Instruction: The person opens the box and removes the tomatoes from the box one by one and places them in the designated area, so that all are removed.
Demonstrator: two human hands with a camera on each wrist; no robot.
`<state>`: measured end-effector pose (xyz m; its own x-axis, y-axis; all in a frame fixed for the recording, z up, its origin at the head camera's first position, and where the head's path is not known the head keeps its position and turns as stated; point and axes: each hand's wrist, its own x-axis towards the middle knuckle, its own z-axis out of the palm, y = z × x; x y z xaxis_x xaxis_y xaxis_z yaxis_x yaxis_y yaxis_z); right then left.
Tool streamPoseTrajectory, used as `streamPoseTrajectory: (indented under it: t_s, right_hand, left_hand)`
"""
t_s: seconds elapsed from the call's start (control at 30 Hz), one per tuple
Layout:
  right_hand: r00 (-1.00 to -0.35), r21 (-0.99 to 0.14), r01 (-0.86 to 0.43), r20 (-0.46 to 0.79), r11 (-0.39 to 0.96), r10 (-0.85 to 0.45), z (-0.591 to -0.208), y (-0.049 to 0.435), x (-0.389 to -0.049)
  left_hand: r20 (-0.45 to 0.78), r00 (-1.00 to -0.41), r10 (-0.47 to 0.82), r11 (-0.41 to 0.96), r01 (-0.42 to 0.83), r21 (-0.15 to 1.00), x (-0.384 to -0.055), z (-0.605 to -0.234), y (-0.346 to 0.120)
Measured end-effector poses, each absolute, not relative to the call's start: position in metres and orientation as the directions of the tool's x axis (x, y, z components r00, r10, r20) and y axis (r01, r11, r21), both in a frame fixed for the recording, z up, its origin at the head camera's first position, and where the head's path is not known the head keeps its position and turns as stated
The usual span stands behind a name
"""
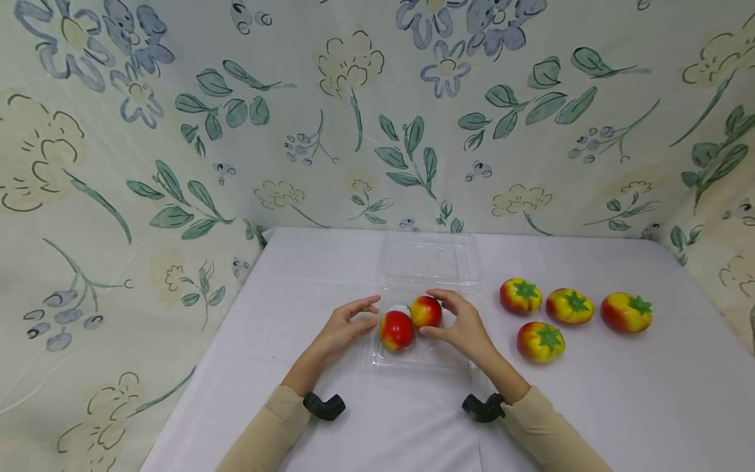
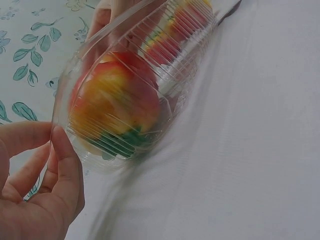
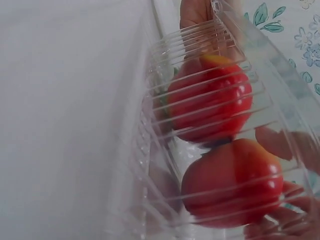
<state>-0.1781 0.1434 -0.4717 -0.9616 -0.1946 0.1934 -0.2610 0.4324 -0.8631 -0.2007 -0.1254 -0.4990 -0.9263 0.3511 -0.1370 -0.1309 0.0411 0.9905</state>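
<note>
A clear plastic clamshell box (image 1: 421, 359) lies with its lid folded back and two red-and-yellow tomatoes inside. My left hand (image 1: 343, 330) is at the box's left side; its thumb and finger pinch the rim in the left wrist view. Beside it sits the left tomato (image 1: 397, 331), green leaves turned down against the box wall (image 2: 125, 142). My right hand (image 1: 466, 329) reaches over the right wall and holds the right tomato (image 1: 426, 312), thumb and fingers on either side. The right wrist view shows this tomato (image 3: 232, 184) through the ribbed plastic.
The open lid (image 1: 430, 259) extends behind the box. Several more red-and-yellow tomatoes (image 1: 569, 306) with green star-shaped tops lie on the white tablecloth to the right. A floral cloth (image 1: 413, 157) hangs behind the table and along its sides.
</note>
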Motion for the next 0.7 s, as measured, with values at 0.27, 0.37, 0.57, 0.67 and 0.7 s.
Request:
streamPoseTrajectory:
  t_s: [0.27, 0.37, 0.57, 0.67, 0.7]
  right_hand:
    - [-0.966, -0.861, -0.241, 0.17, 0.448, -0.194, -0.4757, 0.1425, -0.1812]
    - [-0.967, -0.86, -0.239, 0.168, 0.45, -0.193, -0.4762, 0.1423, -0.1816]
    - [-0.964, -0.855, -0.252, 0.179, 0.453, -0.197, -0.4771, 0.1426, -0.1824]
    - [-0.963, -0.854, -0.256, 0.185, 0.453, -0.196, -0.4777, 0.143, -0.1826]
    - [-0.963, -0.853, -0.256, 0.185, 0.454, -0.195, -0.4778, 0.1431, -0.1826]
  left_hand:
    - [-0.141, -0.925, 0.354, 0.027, -0.14, 0.99, -0.2009, -0.4989, -0.1252]
    - [-0.142, -0.924, 0.354, 0.024, -0.142, 0.99, -0.2011, -0.4991, -0.1252]
    - [-0.144, -0.925, 0.351, 0.026, -0.144, 0.989, -0.201, -0.4988, -0.1251]
    - [-0.144, -0.926, 0.35, 0.027, -0.144, 0.989, -0.2009, -0.4991, -0.1251]
    - [-0.144, -0.926, 0.349, 0.028, -0.143, 0.989, -0.2009, -0.4992, -0.1251]
